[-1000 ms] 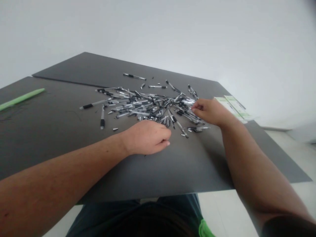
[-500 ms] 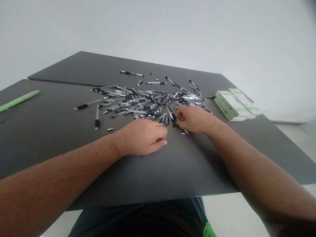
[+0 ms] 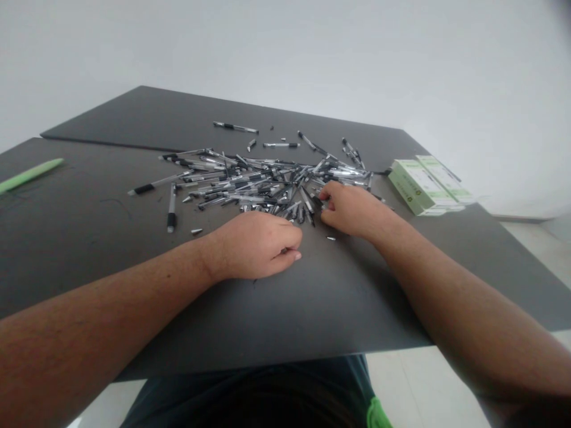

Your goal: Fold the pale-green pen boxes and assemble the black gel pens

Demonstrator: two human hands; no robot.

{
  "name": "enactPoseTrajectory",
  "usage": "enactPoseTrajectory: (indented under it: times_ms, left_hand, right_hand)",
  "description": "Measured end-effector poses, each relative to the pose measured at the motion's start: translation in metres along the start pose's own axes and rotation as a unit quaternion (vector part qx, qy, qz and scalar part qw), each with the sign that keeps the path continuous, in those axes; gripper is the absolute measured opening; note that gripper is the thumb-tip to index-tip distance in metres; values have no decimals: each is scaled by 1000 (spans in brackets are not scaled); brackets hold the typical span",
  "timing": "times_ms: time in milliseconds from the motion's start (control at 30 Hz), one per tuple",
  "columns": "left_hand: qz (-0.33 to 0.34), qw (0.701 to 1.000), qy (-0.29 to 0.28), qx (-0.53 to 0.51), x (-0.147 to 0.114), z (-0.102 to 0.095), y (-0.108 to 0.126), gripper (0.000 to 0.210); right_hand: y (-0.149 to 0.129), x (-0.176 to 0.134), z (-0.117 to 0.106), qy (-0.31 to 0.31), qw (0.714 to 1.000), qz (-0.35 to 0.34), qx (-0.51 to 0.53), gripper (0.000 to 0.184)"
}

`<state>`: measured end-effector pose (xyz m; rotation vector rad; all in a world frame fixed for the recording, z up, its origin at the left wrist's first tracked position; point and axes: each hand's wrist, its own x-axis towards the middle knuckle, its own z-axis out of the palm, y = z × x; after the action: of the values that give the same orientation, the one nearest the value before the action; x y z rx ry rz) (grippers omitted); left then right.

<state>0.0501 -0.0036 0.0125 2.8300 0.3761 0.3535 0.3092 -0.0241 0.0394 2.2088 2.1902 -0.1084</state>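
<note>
Pens, loads of them, sit in a messy heap mid-table, with a few strays on the far and left sides. Table top is dark grey and matte, with a seam towards the far side and some dark scribbly marks on the left. Plain white wall behind, pale floor showing near right. Left hand is curled up at the heap's near edge, right hand has bent fingers at its right; can't tell if either's clamped on anything. Green-and-white boxes sit right, long light-green thing left.
</note>
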Motion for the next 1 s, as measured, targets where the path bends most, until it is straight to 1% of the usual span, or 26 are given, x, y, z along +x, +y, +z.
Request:
enactPoseTrajectory:
  times_ms: [67, 133, 233, 333, 400, 467, 567, 733, 900, 1000]
  left_hand:
    - [1, 1000, 3, 0, 0, 0, 0, 20]
    - [2, 1000, 2, -1, 0, 1, 0, 21]
    - [-3, 1000, -3, 0, 0, 0, 1, 21]
    - [-4, 1000, -7, 1, 0, 0, 1, 20]
    - [-4, 1000, -8, 3, 0, -1, 2, 20]
    - [-6, 1000, -8, 5, 0, -1, 2, 20]
    - [-8, 1000, -10, 3, 1, -2, 3, 20]
    - [-5, 1000, -8, 0, 1, -1, 2, 22]
    - [-4, 1000, -11, -4, 1, -1, 3, 20]
    - [-4, 1000, -16, 0, 0, -3, 4, 21]
  right_hand:
    - [0, 0, -5, 31, 1000, 7, -2, 43]
    - [-1, -1, -10, 57, 998, 3, -18, 36]
    - [0, 0, -14, 71, 997, -3, -34, 29]
    - [0, -1, -11, 57, 998, -6, -21, 28]
    - [1, -1, -6, 35, 999, -17, -16, 27]
    - [1, -1, -1, 14, 999, -33, -26, 27]
    - [0, 0, 3, 1, 998, -41, -53, 27]
    - [3, 5, 3, -16, 996, -24, -87, 28]
    - [12, 9, 6, -8, 994, -14, -106, 30]
    - [15, 11, 6, -24, 994, 0, -108, 29]
